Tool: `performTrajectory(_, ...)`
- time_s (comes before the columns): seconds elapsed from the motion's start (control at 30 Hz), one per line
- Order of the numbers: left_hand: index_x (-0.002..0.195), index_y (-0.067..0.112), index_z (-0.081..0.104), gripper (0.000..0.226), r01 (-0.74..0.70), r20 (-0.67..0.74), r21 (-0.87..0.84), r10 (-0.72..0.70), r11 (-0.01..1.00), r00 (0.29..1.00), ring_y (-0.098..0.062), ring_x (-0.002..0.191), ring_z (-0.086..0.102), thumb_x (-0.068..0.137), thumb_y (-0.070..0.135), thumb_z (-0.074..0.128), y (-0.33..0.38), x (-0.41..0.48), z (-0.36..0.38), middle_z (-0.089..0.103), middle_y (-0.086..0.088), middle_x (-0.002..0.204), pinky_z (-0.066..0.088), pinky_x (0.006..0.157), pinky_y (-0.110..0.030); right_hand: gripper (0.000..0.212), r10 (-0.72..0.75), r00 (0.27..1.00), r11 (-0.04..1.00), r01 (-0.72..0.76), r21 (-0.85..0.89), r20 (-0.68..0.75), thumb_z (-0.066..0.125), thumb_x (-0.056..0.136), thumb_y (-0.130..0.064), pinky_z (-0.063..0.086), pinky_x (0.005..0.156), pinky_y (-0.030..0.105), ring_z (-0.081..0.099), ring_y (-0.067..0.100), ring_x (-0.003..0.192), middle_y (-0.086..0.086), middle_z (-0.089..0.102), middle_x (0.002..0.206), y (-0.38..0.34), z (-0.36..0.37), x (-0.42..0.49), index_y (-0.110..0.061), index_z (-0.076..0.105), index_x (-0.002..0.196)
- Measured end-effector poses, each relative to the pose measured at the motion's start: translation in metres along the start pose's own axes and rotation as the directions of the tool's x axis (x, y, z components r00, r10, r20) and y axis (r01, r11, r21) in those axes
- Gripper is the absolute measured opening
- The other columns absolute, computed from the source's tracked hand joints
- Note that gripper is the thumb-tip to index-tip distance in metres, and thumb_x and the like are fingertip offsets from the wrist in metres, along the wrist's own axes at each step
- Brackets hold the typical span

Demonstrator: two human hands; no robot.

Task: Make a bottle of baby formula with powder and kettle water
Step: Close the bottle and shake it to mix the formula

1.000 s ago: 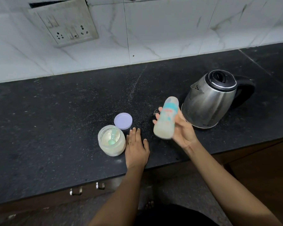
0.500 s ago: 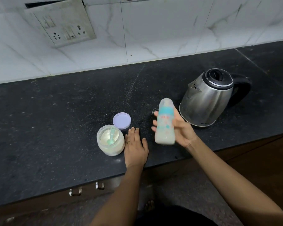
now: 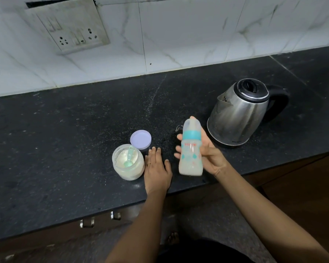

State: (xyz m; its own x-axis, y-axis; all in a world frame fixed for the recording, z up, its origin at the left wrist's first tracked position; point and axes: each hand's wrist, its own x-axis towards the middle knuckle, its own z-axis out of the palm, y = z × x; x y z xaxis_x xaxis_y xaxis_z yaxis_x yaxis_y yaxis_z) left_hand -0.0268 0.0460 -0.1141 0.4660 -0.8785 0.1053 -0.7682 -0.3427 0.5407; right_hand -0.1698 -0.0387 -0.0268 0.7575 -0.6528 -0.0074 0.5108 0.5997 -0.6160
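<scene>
We see black stone counter | on it: kettle, open powder jar, lilac lid, our left hand flat

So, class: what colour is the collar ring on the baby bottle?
Turquoise, on the bottle; head view.

**Bottle swung back upright**

A second ago I saw the baby bottle tilted, cap leaning right toward the kettle. Now my right hand holds it nearly vertical, slightly lower, its milky base blurred.
</scene>
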Motion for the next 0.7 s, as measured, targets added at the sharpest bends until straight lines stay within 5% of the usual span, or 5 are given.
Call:
performTrajectory(0.1,0.141,0.007,0.040,0.049,0.010,-0.009,-0.007,-0.010,1.000,1.000,-0.026,0.140,0.032,0.094,0.023,0.046,0.001,0.000,-0.001,0.037,-0.013,0.150,0.015,0.118,-0.035,0.116,-0.018,0.986,0.990,0.041,0.132,-0.168,0.089,0.059,-0.007,0.051,0.088,0.056,0.063,0.038,0.106,0.021,0.063,0.118,0.004,0.001,0.006,-0.017,0.021,0.152)
performTrajectory(0.23,0.142,0.008,0.039,0.049,0.002,0.005,-0.003,-0.002,1.000,1.000,-0.025,0.141,0.029,0.095,0.024,0.044,0.001,-0.001,-0.001,0.035,-0.012,0.151,0.013,0.118,-0.034,0.103,0.045,0.998,0.999,-0.043,-0.029,0.050,0.076,0.075,-0.002,0.039,0.100,0.064,0.058,0.042,0.110,0.023,0.053,0.130,-0.005,-0.001,-0.003,-0.027,0.013,0.153)
performTrajectory(0.4,0.142,0.008,0.039,0.050,0.009,-0.001,0.003,-0.009,1.000,1.000,-0.024,0.141,0.029,0.095,0.024,0.044,0.001,-0.001,-0.002,0.036,-0.012,0.151,0.013,0.118,-0.034,0.109,-0.003,0.994,0.997,0.013,0.080,-0.113,0.087,0.063,-0.008,0.048,0.091,0.058,0.061,0.040,0.110,0.021,0.059,0.125,-0.004,0.003,0.005,-0.020,0.023,0.151)
performTrajectory(0.53,0.142,0.007,0.039,0.050,-0.003,-0.001,-0.006,0.003,1.000,1.000,-0.024,0.141,0.029,0.095,0.026,0.040,0.001,-0.001,-0.001,0.035,-0.013,0.151,0.014,0.118,-0.035,0.102,0.065,0.994,0.997,-0.062,-0.036,0.092,0.077,0.074,-0.002,0.038,0.102,0.063,0.058,0.042,0.111,0.023,0.052,0.132,-0.001,0.003,-0.004,-0.029,0.017,0.152)
performTrajectory(0.7,0.142,0.008,0.038,0.055,-0.002,-0.016,0.009,0.003,1.000,1.000,-0.024,0.142,0.028,0.094,0.033,0.029,0.000,-0.001,-0.002,0.034,-0.012,0.151,0.015,0.118,-0.035,0.112,0.046,0.992,0.993,-0.033,0.116,-0.115,0.089,0.061,-0.012,0.050,0.090,0.057,0.061,0.040,0.109,0.022,0.060,0.125,0.013,0.005,0.005,-0.020,0.023,0.151)
